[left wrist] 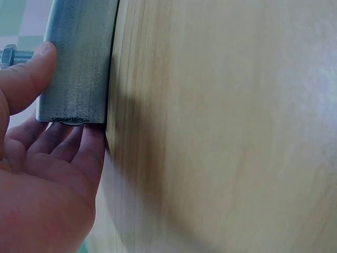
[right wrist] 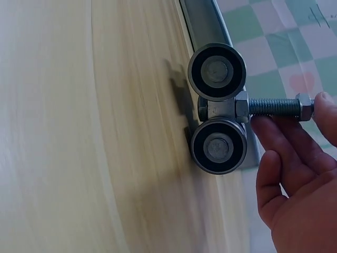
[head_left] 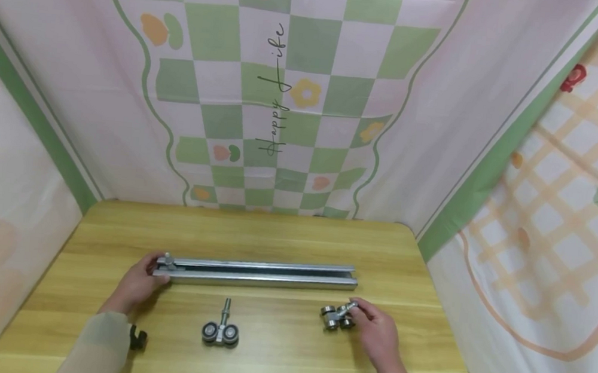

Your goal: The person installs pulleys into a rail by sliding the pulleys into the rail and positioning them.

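The roller trolley [head_left: 337, 317] is at the right of the desk [head_left: 281, 371], just on the near side of the rail's right end and apart from it. The right hand [head_left: 375, 335] pinches its threaded bolt [right wrist: 276, 107] near the end nut, thumb against fingers; the wheels are free of the grip. Whether they touch the desk, I cannot tell.

The steel rail [head_left: 263, 280] lies lengthwise across the desk, slot upward. The left hand [head_left: 138, 285] grips its left end, thumb on the near side and fingers around the end. Beside that hand an upright bolt with a nut [head_left: 168, 260] stands out of the slot; what it joins inside is hidden.

A second trolley [head_left: 221, 330] lies loose between the hands, bolt pointing toward the rail.

The step in hand looks like presenting the held trolley to the rail's right end. The next move, I judge, calls for turning the bolt upright and lining the wheels up with that end, while the left hand steadies the other.

Beyond the desk hangs a checked cloth [head_left: 257, 86].
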`<state>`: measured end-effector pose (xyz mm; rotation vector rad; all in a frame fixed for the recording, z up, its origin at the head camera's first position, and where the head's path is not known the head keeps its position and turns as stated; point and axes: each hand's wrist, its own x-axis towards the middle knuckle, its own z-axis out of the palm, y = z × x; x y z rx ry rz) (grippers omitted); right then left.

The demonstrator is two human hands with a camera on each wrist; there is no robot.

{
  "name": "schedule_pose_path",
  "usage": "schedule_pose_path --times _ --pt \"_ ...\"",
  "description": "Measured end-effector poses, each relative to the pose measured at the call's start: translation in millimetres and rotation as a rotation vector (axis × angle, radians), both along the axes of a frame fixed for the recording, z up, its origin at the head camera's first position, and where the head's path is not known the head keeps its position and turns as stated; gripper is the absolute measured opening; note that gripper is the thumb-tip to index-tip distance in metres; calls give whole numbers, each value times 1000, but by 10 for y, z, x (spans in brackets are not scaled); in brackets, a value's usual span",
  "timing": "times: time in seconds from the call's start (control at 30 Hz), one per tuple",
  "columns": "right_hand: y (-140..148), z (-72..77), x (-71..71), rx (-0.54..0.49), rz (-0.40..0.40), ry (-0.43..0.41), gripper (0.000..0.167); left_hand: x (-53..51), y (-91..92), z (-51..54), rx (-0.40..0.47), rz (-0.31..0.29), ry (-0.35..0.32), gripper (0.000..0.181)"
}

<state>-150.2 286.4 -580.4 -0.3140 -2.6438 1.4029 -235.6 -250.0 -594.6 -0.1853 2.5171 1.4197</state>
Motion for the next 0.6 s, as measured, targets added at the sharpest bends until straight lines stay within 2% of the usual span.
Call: schedule_pose_path --times 0.6 --pt "343 49 -61 41 -47 -3 30 -7 8 8 -3 0 -3 72"
